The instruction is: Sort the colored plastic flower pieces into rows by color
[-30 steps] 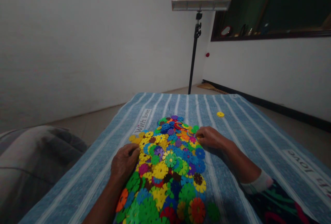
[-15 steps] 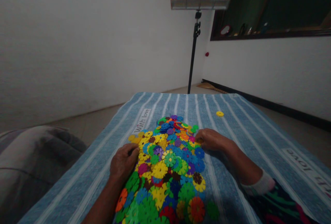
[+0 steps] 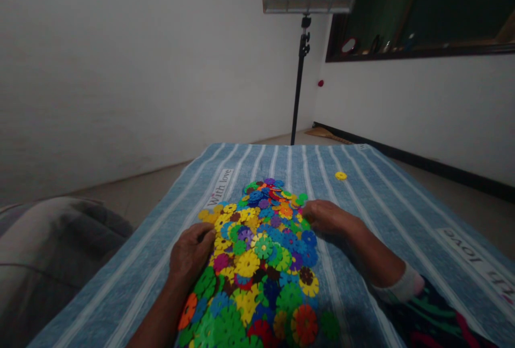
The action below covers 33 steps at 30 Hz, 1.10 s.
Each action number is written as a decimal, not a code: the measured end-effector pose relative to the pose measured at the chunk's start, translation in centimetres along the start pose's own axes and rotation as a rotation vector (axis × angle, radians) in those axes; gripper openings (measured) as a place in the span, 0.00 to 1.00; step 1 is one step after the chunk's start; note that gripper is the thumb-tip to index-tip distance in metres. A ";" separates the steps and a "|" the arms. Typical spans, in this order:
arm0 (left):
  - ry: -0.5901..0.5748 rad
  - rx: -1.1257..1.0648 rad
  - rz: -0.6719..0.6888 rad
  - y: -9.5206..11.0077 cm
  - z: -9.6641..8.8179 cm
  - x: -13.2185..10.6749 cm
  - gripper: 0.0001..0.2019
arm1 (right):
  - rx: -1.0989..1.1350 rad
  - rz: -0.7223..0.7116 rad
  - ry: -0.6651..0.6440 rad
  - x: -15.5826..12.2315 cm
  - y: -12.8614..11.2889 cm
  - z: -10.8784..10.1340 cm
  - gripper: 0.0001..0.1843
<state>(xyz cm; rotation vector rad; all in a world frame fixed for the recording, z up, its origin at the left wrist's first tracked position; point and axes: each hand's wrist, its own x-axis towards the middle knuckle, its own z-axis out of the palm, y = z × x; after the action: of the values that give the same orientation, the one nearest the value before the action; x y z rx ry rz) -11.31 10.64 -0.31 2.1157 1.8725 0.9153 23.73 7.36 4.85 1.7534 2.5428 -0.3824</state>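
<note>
A long heap of flat, notched plastic discs [image 3: 247, 264] in many colours, shaped like snowflakes or flowers, lies on the striped cloth. My left hand [image 3: 192, 249] rests against the heap's left side, thumb and fingers curled in near yellow discs. On the opposite side, my right hand [image 3: 325, 216] is closed at the heap's upper right edge, beside green and orange discs. Its fingertips point down and are hidden, so anything pinched there does not show. One lone yellow disc [image 3: 340, 176] lies apart, farther back on the right.
Blue-and-white striped cloth [image 3: 364, 198] covers the table. Behind its far edge stands a black light stand [image 3: 300, 74] with a flat panel lamp [image 3: 309, 4]. Grey fabric [image 3: 60, 251] bulges at the left. A dark window [image 3: 426, 10] is set in the right wall.
The whole view has shifted slightly. Both hands keep nearly the same place at the heap's edges; the right fingers dip a little, and the discs look unchanged.
</note>
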 end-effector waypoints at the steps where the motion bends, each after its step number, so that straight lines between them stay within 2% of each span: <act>1: -0.004 0.004 -0.003 0.1 -0.1 0.0 0.19 | -0.006 0.019 0.002 0.1 0.3 0.0 0.10; 7: -0.012 0.025 0.000 0.4 -0.3 0.0 0.19 | -0.029 0.163 0.000 0.1 2.5 0.0 0.09; 11: -0.008 0.023 -0.001 0.4 -0.3 0.1 0.18 | -0.027 0.199 0.018 -0.2 3.5 -0.1 0.13; 16: -0.007 0.016 -0.015 0.2 -0.2 0.1 0.19 | 0.031 0.126 0.021 -0.1 3.2 0.1 0.20; 21: -0.014 0.001 -0.017 0.4 -0.2 0.0 0.19 | 0.301 -0.090 -0.040 0.1 2.7 0.4 0.22; 23: -0.009 0.011 -0.025 0.4 -0.2 0.0 0.19 | 0.287 -0.067 -0.018 0.2 2.9 0.5 0.23; 27: -0.011 0.030 -0.025 0.4 -0.3 0.1 0.19 | 0.128 0.107 0.062 0.1 3.5 0.5 0.22; 33: -0.007 0.039 0.000 0.2 -0.3 0.1 0.19 | 0.104 0.013 0.011 0.2 3.1 0.7 0.24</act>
<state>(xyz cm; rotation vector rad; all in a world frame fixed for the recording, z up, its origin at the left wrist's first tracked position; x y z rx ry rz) -11.27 10.62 0.03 2.1382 1.9025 0.8773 26.44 8.46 3.58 1.8089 2.5615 -0.5150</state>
